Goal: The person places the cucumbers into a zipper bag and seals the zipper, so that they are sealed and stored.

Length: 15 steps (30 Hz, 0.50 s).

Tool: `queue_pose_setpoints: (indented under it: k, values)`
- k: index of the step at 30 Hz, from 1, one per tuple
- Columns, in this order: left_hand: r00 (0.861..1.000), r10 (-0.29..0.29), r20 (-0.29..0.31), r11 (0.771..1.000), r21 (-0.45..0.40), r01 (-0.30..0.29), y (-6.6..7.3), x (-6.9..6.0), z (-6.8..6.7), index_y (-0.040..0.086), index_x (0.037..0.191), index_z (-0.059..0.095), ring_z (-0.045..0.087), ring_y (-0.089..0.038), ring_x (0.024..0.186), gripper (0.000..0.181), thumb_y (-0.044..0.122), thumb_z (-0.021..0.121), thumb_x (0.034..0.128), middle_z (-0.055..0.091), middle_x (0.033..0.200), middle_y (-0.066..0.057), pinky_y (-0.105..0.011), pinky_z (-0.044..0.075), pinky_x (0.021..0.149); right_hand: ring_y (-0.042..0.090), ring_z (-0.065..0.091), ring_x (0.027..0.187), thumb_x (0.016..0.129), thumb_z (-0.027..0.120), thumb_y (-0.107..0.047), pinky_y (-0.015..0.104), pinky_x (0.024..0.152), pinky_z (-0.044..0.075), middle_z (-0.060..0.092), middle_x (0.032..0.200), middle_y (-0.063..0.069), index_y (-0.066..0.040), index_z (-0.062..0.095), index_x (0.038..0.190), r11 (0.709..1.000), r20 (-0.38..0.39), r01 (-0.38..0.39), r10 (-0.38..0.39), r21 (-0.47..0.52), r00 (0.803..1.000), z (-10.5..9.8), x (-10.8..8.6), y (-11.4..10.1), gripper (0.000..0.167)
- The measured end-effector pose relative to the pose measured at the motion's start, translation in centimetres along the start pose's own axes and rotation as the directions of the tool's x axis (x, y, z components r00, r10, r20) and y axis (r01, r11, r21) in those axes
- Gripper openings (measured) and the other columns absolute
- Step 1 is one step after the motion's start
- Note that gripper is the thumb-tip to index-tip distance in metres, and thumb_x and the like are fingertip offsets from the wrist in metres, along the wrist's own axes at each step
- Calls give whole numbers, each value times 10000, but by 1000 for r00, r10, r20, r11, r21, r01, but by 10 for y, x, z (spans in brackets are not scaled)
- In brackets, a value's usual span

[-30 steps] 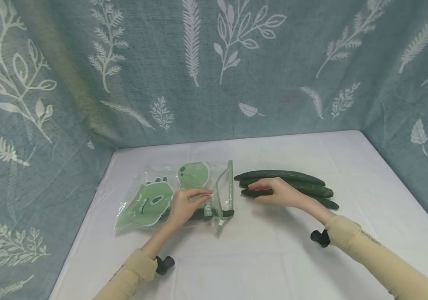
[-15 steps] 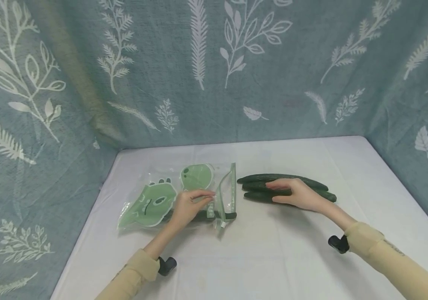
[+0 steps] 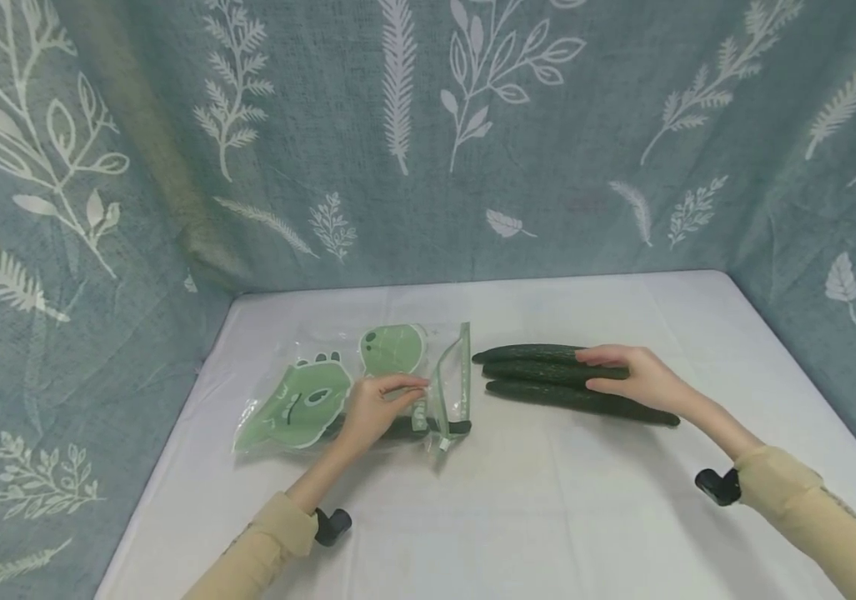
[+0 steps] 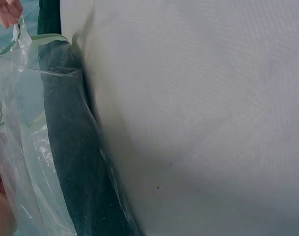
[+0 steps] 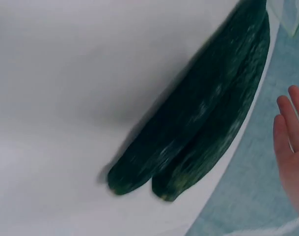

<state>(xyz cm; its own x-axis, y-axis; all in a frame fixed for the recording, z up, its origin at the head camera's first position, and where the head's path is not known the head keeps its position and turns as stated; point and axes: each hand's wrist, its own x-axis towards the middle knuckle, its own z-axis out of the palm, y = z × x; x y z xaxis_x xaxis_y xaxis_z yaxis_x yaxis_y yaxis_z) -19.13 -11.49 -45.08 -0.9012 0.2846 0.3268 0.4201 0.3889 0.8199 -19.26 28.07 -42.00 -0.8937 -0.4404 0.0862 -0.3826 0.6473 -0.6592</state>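
A clear zip bag (image 3: pixel 313 400) with green cartoon dinosaur prints lies flat on the left, its mouth facing right. My left hand (image 3: pixel 375 408) pinches the upper layer of the bag near the green zip strip. Inside the bag is a dark green cucumber (image 4: pixel 73 142), its tip poking out at the mouth. To the right, three more cucumbers (image 3: pixel 548 393) lie side by side. Over their right part is my right hand (image 3: pixel 645 377), fingers extended and thumb apart, gripping nothing. In the right wrist view that hand appears above two cucumbers (image 5: pixel 188 123); whether it touches any I cannot tell.
A white cloth covers the table (image 3: pixel 518 517). Behind it and along both sides hangs a blue-green curtain (image 3: pixel 428 208) with white leaf prints. Each wrist carries a small black camera, such as the wrist camera (image 3: pixel 718 487) on the right.
My right hand has moved rightward along the cucumbers, from their left ends to their right part. The nearest cucumber now shows along its full length. The left hand keeps its pinch on the bag.
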Motion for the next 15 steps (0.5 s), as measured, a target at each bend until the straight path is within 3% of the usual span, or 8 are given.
queue_pose_setpoints:
  k: [9,15]
  values:
    - [1000,-11,-7,1000,12,11,0,1,1,95,952,753,715,-208,874,136,111,723,821,747,959,-61,-219,556,708,348,600,1098,866,697,-192,473,902,500,632,1233,174,-4,580,1265,995,-25,-38,36,-91,999,-14,-24,23,456]
    - [1000,-24,0,1000,19,24,33,-2,-6,15,943,740,711,-272,870,128,22,702,821,739,947,-129,-307,570,720,306,613,1081,863,703,-210,439,918,500,639,1226,161,-18,592,1255,994,-37,-61,58,-88,998,-16,-35,33,451]
